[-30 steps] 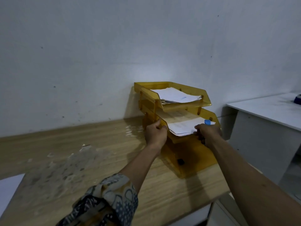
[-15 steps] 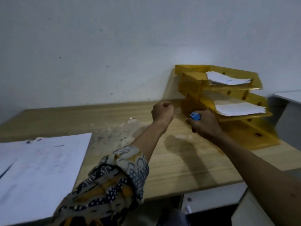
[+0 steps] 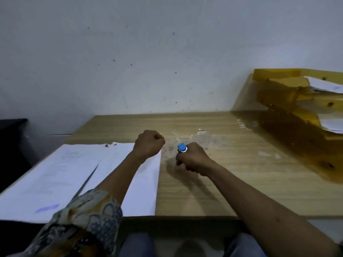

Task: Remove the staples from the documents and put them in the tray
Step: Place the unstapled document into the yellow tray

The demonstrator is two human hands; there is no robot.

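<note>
Documents (image 3: 55, 179) lie leftward, long axis near-to-far, below our fisted left hand (image 3: 148, 143); our right hand (image 3: 193, 160) grips the staple remover (image 3: 182, 147).

tray (image 3: 278, 76) cut off at right, staple remover (image 3: 181, 147) mostly hidden in right hand (image 3: 193, 159)

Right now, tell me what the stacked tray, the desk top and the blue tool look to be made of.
The stacked tray: amber plastic, likely acrylic, glossy and translucent. The desk top: wood-grain, probably laminate, matte, with a scuffed pale patch. The blue tool in the right hand: smooth blue plastic tip with a pale band, perhaps metal; too blurred to tell.
</note>
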